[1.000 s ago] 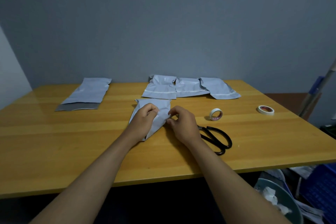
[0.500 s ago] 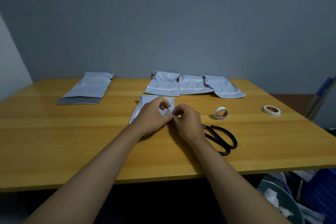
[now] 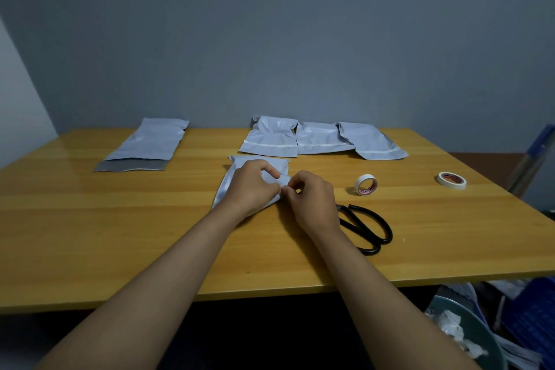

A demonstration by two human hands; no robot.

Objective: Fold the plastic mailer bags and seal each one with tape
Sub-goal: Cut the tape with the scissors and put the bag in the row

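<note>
Since a second ago both hands have closed in on the bag's right edge, fingertips now almost meeting. Left hand [image 3: 252, 186] lies on the mailer bag [image 3: 240, 165], fingers curled, pinching its folded edge. Right hand [image 3: 312, 204] pinches the same edge from the right. Bag sits mid-tabletop [image 3: 90, 234], just in front of three folded bags [image 3: 321, 140] near the far edge. Flat bag [image 3: 144, 149] far left. Scissors [image 3: 366, 228] beside right wrist; two tape rolls [image 3: 365, 185] [image 3: 451, 180] further right

Five mailer bags [image 3: 264, 165], two tape rolls [image 3: 365, 185], one scissors [image 3: 368, 227]
</note>
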